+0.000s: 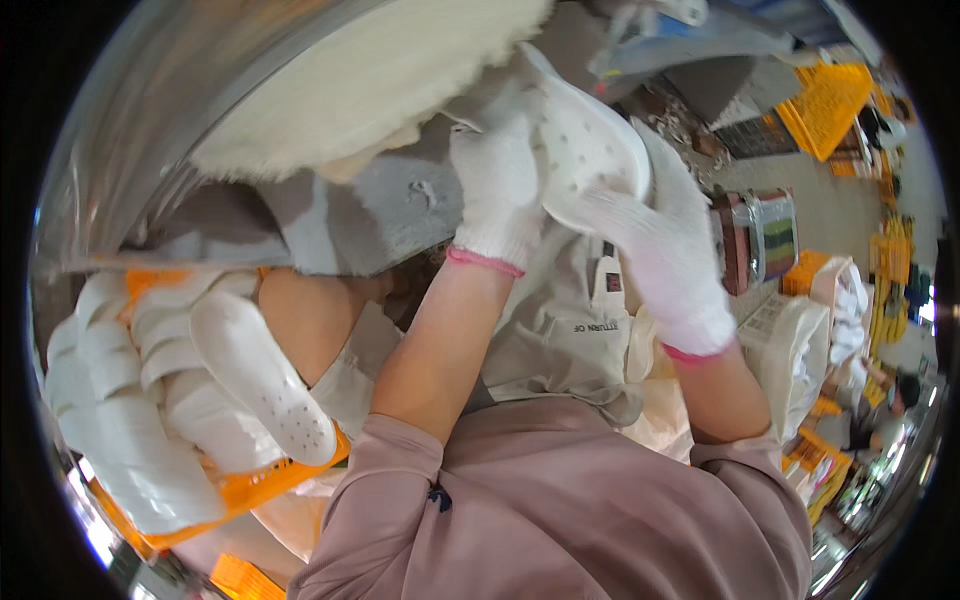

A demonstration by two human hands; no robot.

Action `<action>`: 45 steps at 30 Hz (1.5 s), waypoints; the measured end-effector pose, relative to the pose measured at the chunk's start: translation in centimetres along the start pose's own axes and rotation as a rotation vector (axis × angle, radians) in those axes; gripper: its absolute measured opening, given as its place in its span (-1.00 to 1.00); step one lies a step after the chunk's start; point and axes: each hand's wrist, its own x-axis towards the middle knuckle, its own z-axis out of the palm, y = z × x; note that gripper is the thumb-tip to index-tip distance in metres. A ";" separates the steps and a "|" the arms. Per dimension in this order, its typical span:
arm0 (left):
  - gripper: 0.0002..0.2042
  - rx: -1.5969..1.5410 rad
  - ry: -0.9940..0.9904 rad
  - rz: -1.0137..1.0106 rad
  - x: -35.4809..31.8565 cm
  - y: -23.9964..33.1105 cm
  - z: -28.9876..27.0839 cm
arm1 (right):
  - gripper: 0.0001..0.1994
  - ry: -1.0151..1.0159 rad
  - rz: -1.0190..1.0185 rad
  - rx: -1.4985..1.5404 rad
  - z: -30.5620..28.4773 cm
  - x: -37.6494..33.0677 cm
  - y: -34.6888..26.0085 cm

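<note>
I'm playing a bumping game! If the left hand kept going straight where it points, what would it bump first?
Besides the white shoe it holds, the left hand would probably meet the fluffy wheel first. Depth is unclear, so it might pass beside it.

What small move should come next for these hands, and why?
I'd probably ease the left hand slightly right, away from the cream fluffy buffing wheel. Of the two hands it sits nearer the wheel's edge, and the right hand also grips the white perforated clog, so it could likely steady it. Whether the wheel is spinning, I can't tell.
</note>
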 end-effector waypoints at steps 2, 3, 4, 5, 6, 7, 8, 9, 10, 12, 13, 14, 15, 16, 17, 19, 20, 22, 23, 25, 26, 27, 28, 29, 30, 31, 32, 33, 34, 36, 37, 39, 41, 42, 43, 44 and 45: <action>-0.61 0.085 0.075 -0.016 1.7 -0.6 1.8 | -0.11 0.163 -0.286 -0.209 -0.1 0.4 2.5; -0.60 0.005 0.140 -0.065 2.6 -0.7 2.3 | -0.15 0.189 -0.315 -0.187 0.1 1.3 3.8; -0.59 -0.077 0.147 -0.104 3.6 -0.8 2.4 | -0.18 0.189 -0.331 -0.184 0.6 2.5 4.7; -0.58 0.021 0.188 -0.086 4.7 -0.9 2.1 | -0.22 0.182 -0.433 -0.190 1.1 3.7 5.2; -0.59 -0.033 0.133 -0.110 5.9 -1.0 1.5 | -0.25 0.201 -0.392 -0.224 1.7 4.8 5.3; -0.63 -0.108 0.085 -0.139 7.2 -1.2 0.6 | -0.28 0.221 -0.464 -0.277 2.2 5.8 5.1; -0.67 -0.150 0.099 -0.159 8.4 -1.5 -0.5 | -0.31 0.251 -0.592 -0.351 2.7 6.5 4.6; -0.69 -0.103 0.050 -0.195 9.5 -1.6 -2.1 | -0.39 0.226 -0.567 -0.301 3.2 7.0 4.1; -0.72 -0.054 0.001 -0.207 10.1 -1.6 -3.9 | -0.39 0.199 -0.461 -0.281 3.6 7.3 3.6; -0.71 0.367 0.052 -0.233 11.1 -0.1 -7.5 | -0.38 0.170 -0.486 -0.297 4.2 8.2 3.4; -0.66 0.743 0.155 -0.280 11.1 1.5 -9.2 | -0.40 0.164 -0.401 -0.303 4.5 8.8 3.6; -0.60 1.037 0.197 -0.246 10.9 3.3 -10.7 | -0.42 0.154 -0.402 -0.299 4.7 9.6 4.2; -0.53 1.698 0.005 -0.256 9.6 4.9 -12.0 | -0.43 0.136 -0.488 -0.287 5.0 10.6 4.9; -0.45 2.325 -0.153 -0.149 8.2 6.8 -12.8 | -0.45 0.103 -0.388 -0.336 5.2 11.7 5.6; -0.40 2.100 0.033 0.086 5.4 7.8 -13.7 | -0.46 0.071 -0.415 -0.365 5.5 12.6 6.1; -0.52 1.700 -0.267 0.315 0.9 9.1 -13.4 | -0.53 0.053 -0.555 -0.455 6.0 13.7 6.0; -0.56 1.486 -0.321 0.265 -0.7 8.8 -12.6 | -0.54 0.019 -0.441 -0.432 6.0 13.5 5.4; -0.58 0.932 -0.401 -0.182 -2.7 7.0 -10.7 | -0.54 -0.022 -0.433 -0.313 5.9 12.1 3.6; -0.57 0.931 -0.399 -0.123 -2.8 5.4 -9.4 | -0.54 -0.026 -0.326 -0.325 5.7 10.6 2.2; -0.55 1.089 -0.371 0.302 -0.6 3.1 -6.9 | -0.48 -0.126 -0.316 -0.305 4.2 6.8 0.2; -0.57 1.023 -0.377 0.291 1.4 2.8 -6.3 | -0.48 -0.179 -0.448 -0.419 3.3 4.7 -0.3; -0.58 0.809 -0.332 0.203 2.4 2.2 -5.5 | -0.47 -0.182 -0.685 -0.741 2.3 3.0 -0.3; -0.61 0.464 -0.307 -0.092 3.0 1.9 -5.1 | -0.44 -0.146 -0.917 -1.095 1.5 1.4 -0.3; -0.64 0.283 -0.222 -0.308 3.4 2.0 -4.8 | -0.41 -0.107 -1.082 -1.245 1.0 0.8 0.0; -0.66 0.215 -0.208 -0.314 3.1 2.3 -4.9 | -0.46 -0.169 -1.106 -1.316 0.7 0.8 0.6; -0.65 0.292 -0.270 -0.430 2.7 2.8 -5.2 | -0.50 -0.227 -1.155 -1.298 0.5 1.0 1.3; -0.54 0.196 -0.384 -0.506 1.4 3.0 -5.6 | -0.52 -0.300 -1.187 -1.210 0.7 2.0 2.8; -0.46 -0.073 -0.363 -0.430 0.0 3.3 -6.1 | -0.53 -0.368 -1.186 -1.141 1.0 2.0 3.9; -0.38 -0.315 -0.408 -0.351 -1.2 4.0 -6.7 | -0.54 -0.387 -1.156 -1.057 1.6 0.3 4.3; -0.23 -0.777 -0.491 -0.567 -2.6 4.9 -8.0 | -0.56 -0.423 -1.062 -0.912 3.5 -3.9 4.1; -0.24 -0.654 -0.455 -0.445 -2.8 5.2 -8.6 | -0.56 -0.304 -1.164 -0.809 4.5 -4.5 4.5; -0.26 -0.541 -0.185 -0.355 -1.2 5.4 -9.1 | -0.57 -0.198 -1.152 -0.846 6.8 -3.5 5.1; -0.46 -0.348 -0.103 -0.157 1.3 5.4 -9.0 | -0.60 -0.128 -1.048 -1.050 8.6 -1.5 4.6; -0.51 -0.296 -0.143 -0.093 1.9 5.2 -9.0 | -0.67 -0.113 -1.035 -1.023 8.8 -1.0 4.7; -0.56 -0.348 -0.131 -0.141 2.6 5.1 -8.9 | -0.74 -0.202 -1.088 -1.052 9.2 0.0 4.9; -0.59 -0.488 -0.248 -0.170 2.9 4.9 -8.8 | -0.78 -0.161 -1.193 -1.098 9.3 0.4 4.8; -0.62 -0.628 -0.284 -0.251 3.3 4.7 -8.7 | -0.81 -0.165 -1.261 -0.956 9.5 0.5 4.9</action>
